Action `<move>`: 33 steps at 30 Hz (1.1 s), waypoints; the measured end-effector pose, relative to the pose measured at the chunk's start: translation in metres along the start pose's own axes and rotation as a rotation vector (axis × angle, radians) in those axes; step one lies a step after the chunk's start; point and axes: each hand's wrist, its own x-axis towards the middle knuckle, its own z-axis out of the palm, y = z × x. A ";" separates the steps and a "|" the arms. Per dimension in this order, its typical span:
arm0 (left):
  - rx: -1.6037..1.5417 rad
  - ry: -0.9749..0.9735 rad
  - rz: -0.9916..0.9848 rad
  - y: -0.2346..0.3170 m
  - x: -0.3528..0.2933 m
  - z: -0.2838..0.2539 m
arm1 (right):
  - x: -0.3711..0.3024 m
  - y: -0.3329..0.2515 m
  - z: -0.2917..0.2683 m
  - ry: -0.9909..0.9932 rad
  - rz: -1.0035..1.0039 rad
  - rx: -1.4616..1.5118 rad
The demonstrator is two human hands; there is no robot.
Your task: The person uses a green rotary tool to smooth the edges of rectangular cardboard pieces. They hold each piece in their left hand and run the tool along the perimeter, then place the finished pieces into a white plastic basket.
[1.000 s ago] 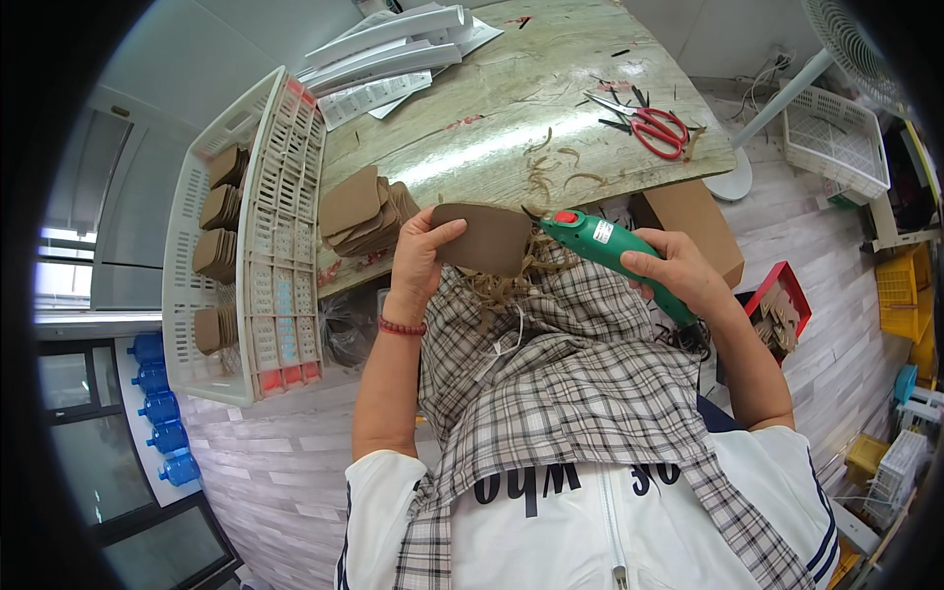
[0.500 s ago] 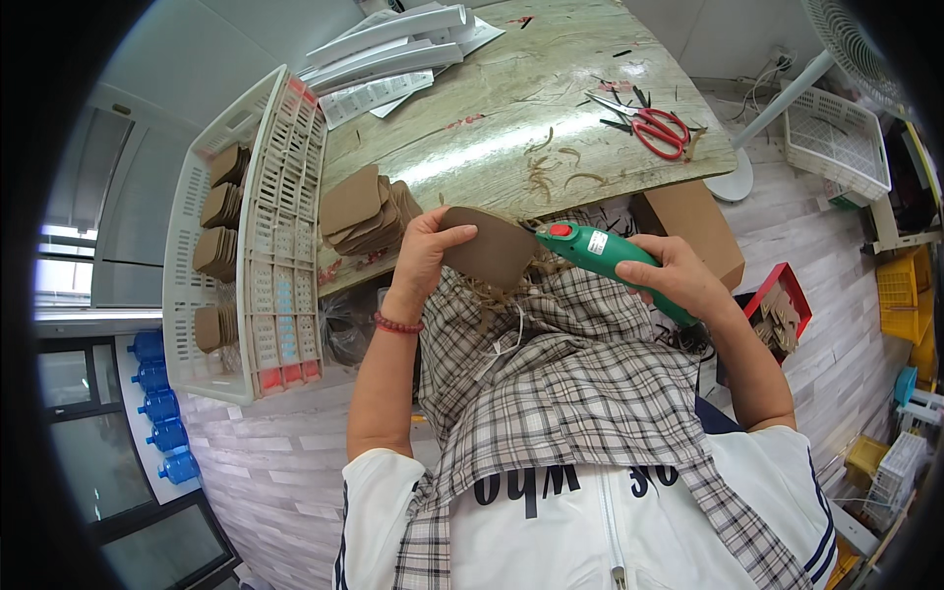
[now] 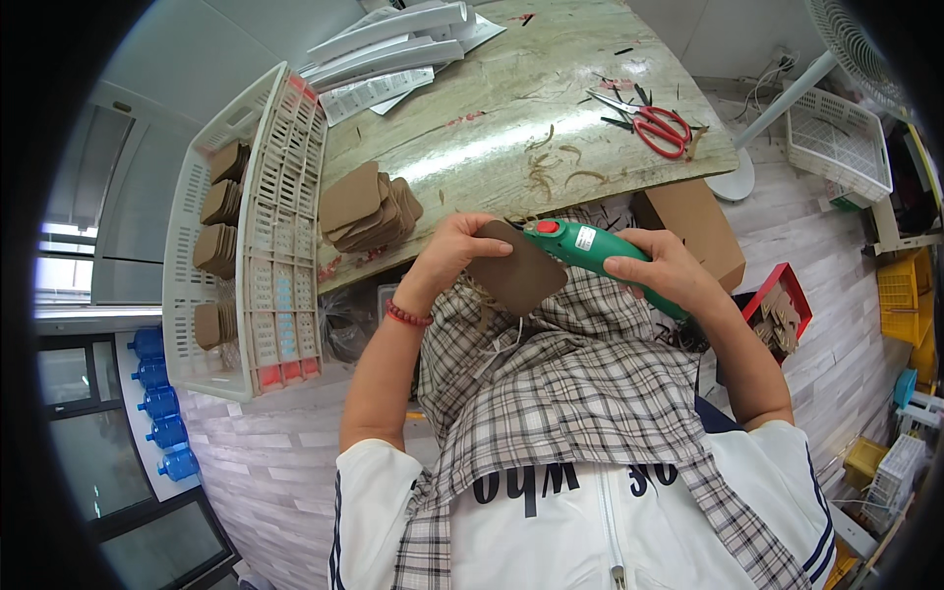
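My left hand (image 3: pixel 454 258) pinches a flat brown sheet piece with rounded corners (image 3: pixel 521 275) between thumb and fingers. Wrapped around the handle of green electric scissors with a red button (image 3: pixel 590 246) is my right hand (image 3: pixel 669 270). The tool's head meets the upper edge of the brown piece, and its blades are partly hidden there. Both are held above my lap, which a checked apron (image 3: pixel 580 393) covers. Beside my left hand, at the table's near edge, lies a stack of similar brown pieces (image 3: pixel 359 206).
A white plastic crate (image 3: pixel 285 236) at the left holds more brown stacks. On the worn table (image 3: pixel 452 138) are papers (image 3: pixel 393 59), red-handled scissors (image 3: pixel 661 131) and curled brown trimmings (image 3: pixel 541 177). A cardboard box (image 3: pixel 703 231) and a red box of scraps (image 3: pixel 777 315) stand at the right.
The brown piece has been turned and shifted right in my left hand, its lower corner now over my lap. The electric scissors have moved slightly left along its upper edge.
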 end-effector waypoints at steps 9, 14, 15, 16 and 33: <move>-0.281 0.216 0.093 0.003 0.024 0.002 | 0.021 0.002 -0.004 0.222 -0.050 0.102; -0.816 0.565 0.376 -0.023 0.041 -0.008 | 0.021 0.014 -0.002 0.353 -0.092 0.074; -0.866 0.582 0.394 -0.023 0.048 -0.001 | 0.020 0.014 0.001 0.347 -0.104 0.077; -0.915 0.580 0.416 -0.024 0.052 0.006 | 0.020 0.013 0.006 0.340 -0.116 0.079; -1.291 0.552 0.610 0.003 0.086 0.050 | 0.020 -0.004 0.032 0.406 -0.167 0.110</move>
